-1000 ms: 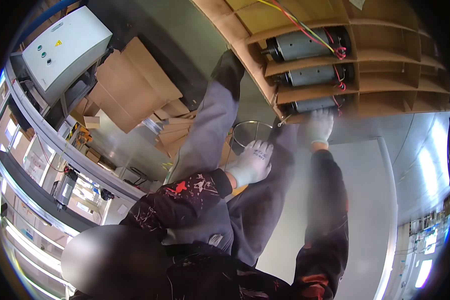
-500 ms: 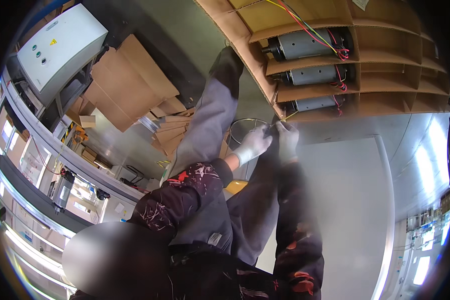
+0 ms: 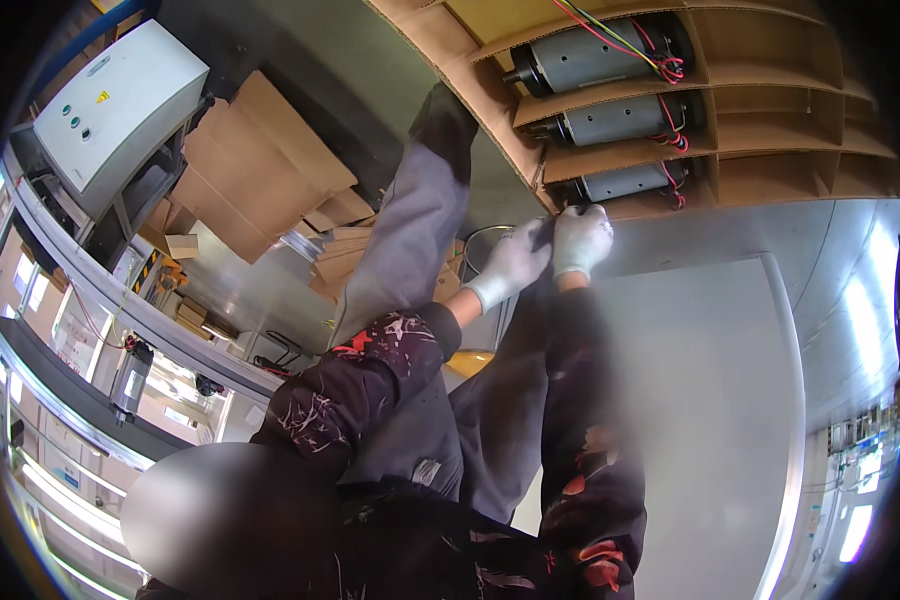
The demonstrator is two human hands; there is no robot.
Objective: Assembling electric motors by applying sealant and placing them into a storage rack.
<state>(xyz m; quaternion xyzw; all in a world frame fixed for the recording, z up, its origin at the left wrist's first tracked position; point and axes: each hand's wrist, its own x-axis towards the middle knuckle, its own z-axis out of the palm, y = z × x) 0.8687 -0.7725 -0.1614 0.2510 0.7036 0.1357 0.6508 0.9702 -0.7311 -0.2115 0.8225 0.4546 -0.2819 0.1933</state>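
In a white glove, my left hand (image 3: 513,266) is closed near the lower corner of a cardboard box (image 3: 530,165) with dividers. A small dark thing shows at its fingertips, too unclear to name. Beside it, my right hand (image 3: 583,241), also gloved, has its fingers bent together at the box edge; what they hold is hidden. Just above the right hand, a grey cylindrical motor (image 3: 625,181) with red and black wires lies in the lowest compartment. Above it lie a second motor (image 3: 622,120) and a third motor (image 3: 595,55), each in its own compartment.
A metal ring (image 3: 481,240) and a yellow seat-like surface (image 3: 469,362) show near my legs. Flattened cardboard (image 3: 255,165) lies at the left, next to a white control box (image 3: 120,105). A large pale panel (image 3: 705,400) stands at the right.
Both hands have moved up to the box's lower corner, the right hand now close under the lowest motor. The box and motors appear slightly higher in view.
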